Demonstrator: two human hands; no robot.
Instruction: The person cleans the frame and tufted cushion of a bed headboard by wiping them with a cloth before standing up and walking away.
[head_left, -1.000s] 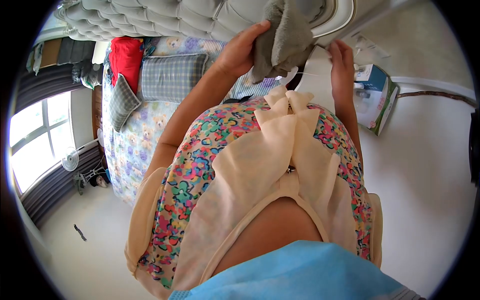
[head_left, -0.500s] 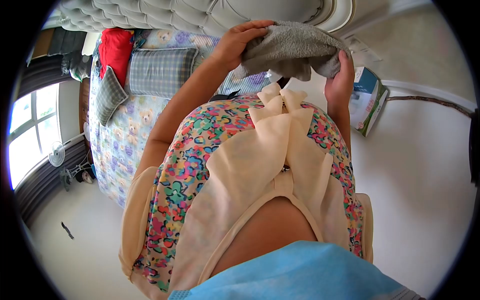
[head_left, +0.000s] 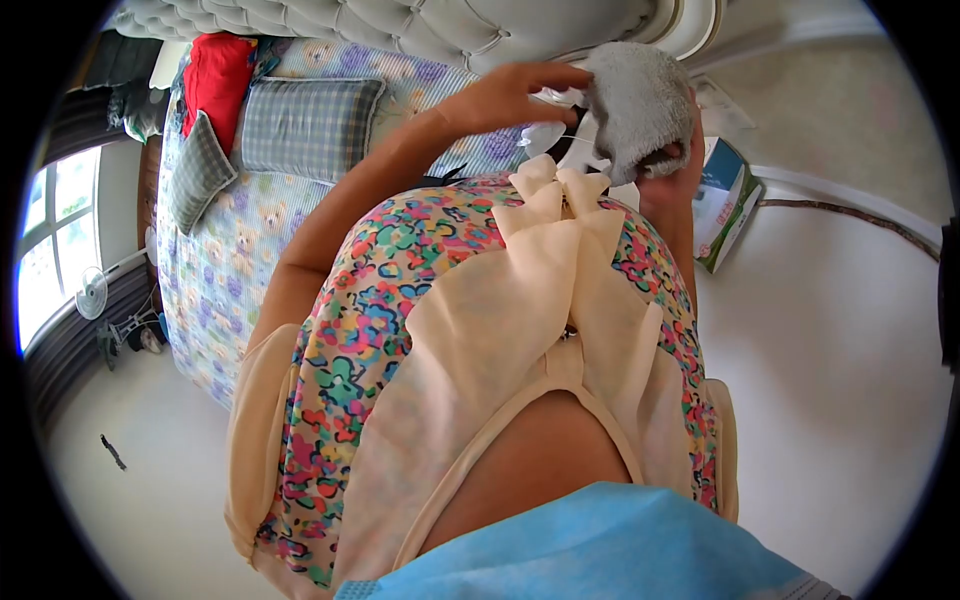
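Observation:
A grey terry cloth (head_left: 640, 105) is bunched up in front of me, at the top of the view beyond my blouse. My right hand (head_left: 680, 175) grips it from the right and below, with most of its fingers hidden behind the cloth. To the left, my left hand (head_left: 515, 95) is slightly blurred, its fingers stretched out and apart from the thumb. Its fingertips come up to the cloth's left edge; whether they touch it I cannot tell.
A bed (head_left: 215, 290) with a tufted headboard (head_left: 430, 30) lies ahead and left, holding a checked pillow (head_left: 310, 128), a small checked cushion (head_left: 203, 172) and a red bundle (head_left: 217, 80). On the right, a box (head_left: 725, 205) stands by the wall. A fan (head_left: 91, 293) is near the window.
The cloth has gone from being stretched between both hands to bunched in my right hand. My left hand has let go, and its fingers have spread.

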